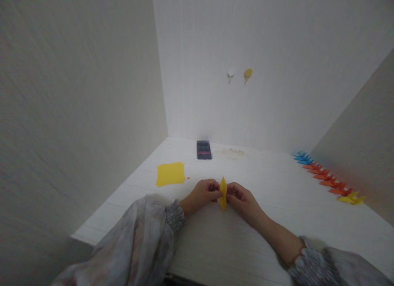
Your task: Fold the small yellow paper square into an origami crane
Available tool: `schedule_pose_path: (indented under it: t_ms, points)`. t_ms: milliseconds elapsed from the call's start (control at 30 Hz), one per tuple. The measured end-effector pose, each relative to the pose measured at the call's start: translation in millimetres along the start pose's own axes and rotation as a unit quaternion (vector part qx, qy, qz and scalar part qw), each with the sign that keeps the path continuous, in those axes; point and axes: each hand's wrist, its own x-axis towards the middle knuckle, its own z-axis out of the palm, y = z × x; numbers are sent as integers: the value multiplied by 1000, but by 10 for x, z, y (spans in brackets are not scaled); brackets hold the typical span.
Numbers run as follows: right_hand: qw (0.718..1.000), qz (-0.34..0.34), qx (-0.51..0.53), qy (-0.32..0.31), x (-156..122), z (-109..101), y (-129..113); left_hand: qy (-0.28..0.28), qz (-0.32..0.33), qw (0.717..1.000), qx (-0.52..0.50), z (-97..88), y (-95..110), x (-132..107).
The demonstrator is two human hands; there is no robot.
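A folded piece of yellow paper (223, 194), narrow and pointed at both ends, stands between my two hands above the white table. My left hand (207, 192), with a ring on one finger, pinches it from the left side. From the right, the fingertips of my right hand (241, 197) are closed on its other edge. Some fingers of both hands are hidden behind the paper and the palms. Left of my hands lies a stack of yellow paper sheets (170, 174), with a tiny red scrap (188, 178) beside it.
A row of folded paper cranes in blue (303, 157), orange-red (328, 179) and yellow (351, 198) runs along the right wall. A dark, blurred-out rectangular device (204, 150) lies near the back wall. Two hooks (231, 72) are on that wall. Walls enclose the table (273, 171) at left, back and right.
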Motion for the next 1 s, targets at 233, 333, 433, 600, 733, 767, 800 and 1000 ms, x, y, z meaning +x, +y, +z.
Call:
schedule_pose_path:
  t_ms: [233, 333, 433, 600, 733, 767, 800, 1000]
  points:
    - [999, 33, 6, 8, 12, 15, 13, 3, 21, 1000, 18, -12, -70, 19]
    - [999, 36, -9, 11, 21, 19, 13, 9, 29, 999, 40, -16, -106, 27]
    - [999, 25, -24, 13, 29, 18, 32, 10, 29, 998, 49, -12, -93, 19]
    - [996, -1, -89, 29, 23, 18, 107, 9, 18, 998, 54, 1, -46, 2]
    - [993, -16, -109, 28, 14, 12, 161, -1, 15, 999, 38, 9, -39, -5]
    - [993, -17, -110, 26, 12, 8, 168, -1, 17, 999, 34, 10, -39, -6]
    - [994, -18, -109, 23, 12, 3, 172, 0, 20, 999, 29, 10, -38, -5]
    - [997, -27, -78, 13, 11, -12, 149, 13, -4, 1000, -9, 6, -29, 23]
